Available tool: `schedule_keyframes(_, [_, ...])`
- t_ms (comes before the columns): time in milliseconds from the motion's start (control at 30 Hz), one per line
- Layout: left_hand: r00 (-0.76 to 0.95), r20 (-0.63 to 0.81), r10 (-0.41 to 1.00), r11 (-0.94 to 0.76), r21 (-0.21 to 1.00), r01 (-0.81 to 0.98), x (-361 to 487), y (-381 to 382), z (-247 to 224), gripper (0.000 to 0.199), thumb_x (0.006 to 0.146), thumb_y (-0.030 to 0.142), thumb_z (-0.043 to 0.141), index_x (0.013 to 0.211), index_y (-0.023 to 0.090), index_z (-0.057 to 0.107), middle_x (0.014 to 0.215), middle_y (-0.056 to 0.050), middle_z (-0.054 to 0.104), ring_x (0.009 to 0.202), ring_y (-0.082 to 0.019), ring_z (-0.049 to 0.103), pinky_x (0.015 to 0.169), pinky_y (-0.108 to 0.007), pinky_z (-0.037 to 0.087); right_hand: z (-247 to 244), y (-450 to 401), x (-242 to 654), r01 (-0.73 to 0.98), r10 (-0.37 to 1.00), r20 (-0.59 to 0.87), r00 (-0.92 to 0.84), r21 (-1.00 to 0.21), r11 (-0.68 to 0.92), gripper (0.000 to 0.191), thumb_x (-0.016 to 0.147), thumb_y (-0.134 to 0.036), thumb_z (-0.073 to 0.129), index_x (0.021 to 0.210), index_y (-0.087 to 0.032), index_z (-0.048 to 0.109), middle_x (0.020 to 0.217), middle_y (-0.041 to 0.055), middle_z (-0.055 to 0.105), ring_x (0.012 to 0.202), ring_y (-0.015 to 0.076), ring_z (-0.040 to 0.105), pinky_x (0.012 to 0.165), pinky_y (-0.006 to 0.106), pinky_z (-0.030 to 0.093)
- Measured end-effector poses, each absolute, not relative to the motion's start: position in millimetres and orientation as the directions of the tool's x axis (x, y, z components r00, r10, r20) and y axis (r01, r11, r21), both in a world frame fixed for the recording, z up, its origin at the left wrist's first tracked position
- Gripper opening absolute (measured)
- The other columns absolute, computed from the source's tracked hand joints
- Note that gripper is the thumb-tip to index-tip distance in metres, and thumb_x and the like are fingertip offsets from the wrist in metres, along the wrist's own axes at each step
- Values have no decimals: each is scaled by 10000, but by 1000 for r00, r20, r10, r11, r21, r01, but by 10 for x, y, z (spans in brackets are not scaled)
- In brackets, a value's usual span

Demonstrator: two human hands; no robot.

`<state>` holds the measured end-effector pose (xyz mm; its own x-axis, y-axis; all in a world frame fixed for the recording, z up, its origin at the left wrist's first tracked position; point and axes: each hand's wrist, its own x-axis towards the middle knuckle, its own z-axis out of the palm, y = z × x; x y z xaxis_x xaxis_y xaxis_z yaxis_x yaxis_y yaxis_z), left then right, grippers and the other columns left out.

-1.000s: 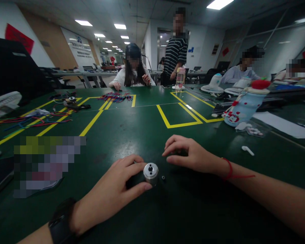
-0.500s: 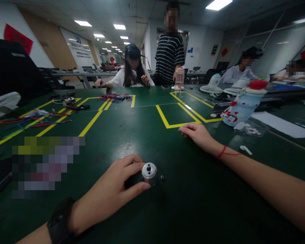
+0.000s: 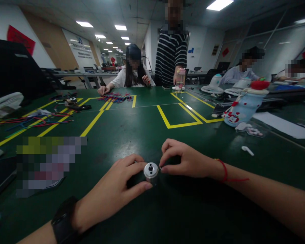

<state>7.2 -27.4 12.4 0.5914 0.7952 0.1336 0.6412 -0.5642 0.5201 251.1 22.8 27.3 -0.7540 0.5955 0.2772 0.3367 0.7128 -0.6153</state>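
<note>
A small silver cylindrical motor (image 3: pixel 150 171) stands upright on the green table, its round face up with a dark centre and two little holes. Thumb and fingers of my left hand (image 3: pixel 114 184) close around it from the left. Just to its right, my right hand (image 3: pixel 183 159) pinches a tiny metal ring-like piece (image 3: pixel 160 168) between thumb and index finger. The fingertips hide most of that piece.
Yellow tape (image 3: pixel 167 118) marks the table. Coloured wires (image 3: pixel 40 118) lie at left; a wire bundle (image 3: pixel 117 97) lies farther back, near a seated person's hand (image 3: pixel 103 89). A blue bottle (image 3: pixel 241 108), an earbud (image 3: pixel 247 150) and white paper (image 3: pixel 282 125) are at right.
My right hand has come in leftwards and down from beside the yellow tape to the tiny piece and closed on it. My left hand stays around the motor.
</note>
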Motion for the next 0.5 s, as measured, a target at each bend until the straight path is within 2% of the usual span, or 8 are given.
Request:
schedule_keyframes(133, [595,134,792,-566,527,634,-11,-307,169,179,915,369,586,1067,275,585,1109,-24,540,1001,-230,519,871,-362,426,400,121,2319,290,668,433,-606,-662,692,154,807,-300,680,898,-176,688,926,21,503,856,123,531,789,266,444])
schedule_keyframes(367, [595,156,789,-576,527,625,85,-307,140,194,919,365,585,1099,292,572,1133,-19,535,1032,-231,513,893,-370,417,479,4,2293,279,622,401,-673,-641,715,163,807,-302,674,923,-190,698,953,30,531,857,129,540,787,272,455])
schedule_keyframes(500, [595,149,790,-571,532,625,134,-339,187,200,918,382,581,1092,283,582,1120,-27,546,1008,-234,519,871,-364,429,507,150,2491,327,718,416,-559,-684,652,184,816,-344,651,886,-181,698,940,37,582,806,131,541,735,274,444])
